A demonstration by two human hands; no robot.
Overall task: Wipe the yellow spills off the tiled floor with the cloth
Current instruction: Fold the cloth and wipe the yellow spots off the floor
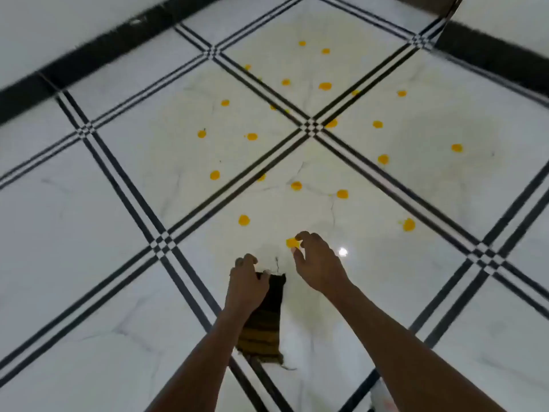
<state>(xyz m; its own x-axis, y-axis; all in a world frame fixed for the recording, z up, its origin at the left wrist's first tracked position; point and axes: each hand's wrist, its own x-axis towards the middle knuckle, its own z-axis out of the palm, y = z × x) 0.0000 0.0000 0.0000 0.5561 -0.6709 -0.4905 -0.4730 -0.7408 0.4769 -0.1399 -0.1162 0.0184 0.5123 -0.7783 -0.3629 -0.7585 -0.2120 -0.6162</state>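
The left hand (246, 285) grips the top of one dark striped cloth (263, 328), low in the middle. The right hand (318, 264) is empty, fingers loosely curled, beside it. About twenty-five yellow spots (325, 86) dot the floor (89, 233) above.

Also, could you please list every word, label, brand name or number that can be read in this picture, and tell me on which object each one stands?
None: no readable text appears anywhere.
The striped cloth in the left hand shows only bands, no label.
The tiled floor shows only dark lines and yellow spills.
The right hand holds nothing.
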